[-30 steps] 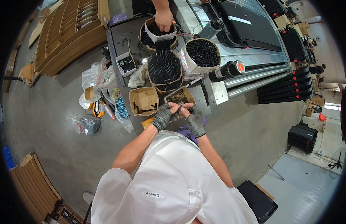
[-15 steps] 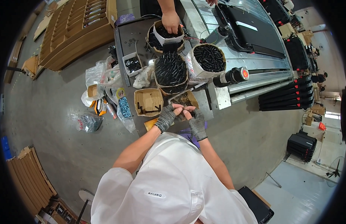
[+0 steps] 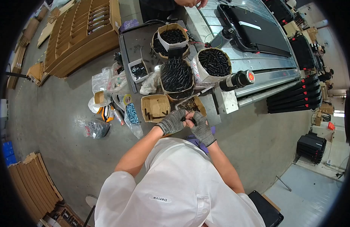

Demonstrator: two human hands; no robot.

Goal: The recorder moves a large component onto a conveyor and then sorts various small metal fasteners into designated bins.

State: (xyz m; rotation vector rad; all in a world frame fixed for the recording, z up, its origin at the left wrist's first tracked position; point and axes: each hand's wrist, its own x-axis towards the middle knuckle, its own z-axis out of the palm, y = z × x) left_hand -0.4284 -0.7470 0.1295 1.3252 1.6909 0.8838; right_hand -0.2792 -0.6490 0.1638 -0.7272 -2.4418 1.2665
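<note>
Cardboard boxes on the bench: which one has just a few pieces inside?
The bench's leftmost brown box, by the left hand. Only a few black pieces lie near its edges, leaving bare cardboard between; the other boxes hold many more parts.

White short-sleeved shirt and grey fingerless gloves.
The shirt (image 3: 178,174) is plain and loosely creased, with a small pale oval label (image 3: 161,199) bearing dark lettering, a stitched strip (image 3: 202,201) and a round pale button (image 3: 205,210); the left sleeve (image 3: 116,189) and right sleeve (image 3: 247,208) end in hemmed edges, leaving the left forearm (image 3: 139,157) and right forearm (image 3: 226,166) bare; the left glove (image 3: 170,123) and right glove (image 3: 202,132) are close-fitting, mottled grey knit, the right one with a darker edge at its cuff (image 3: 211,143).
</note>
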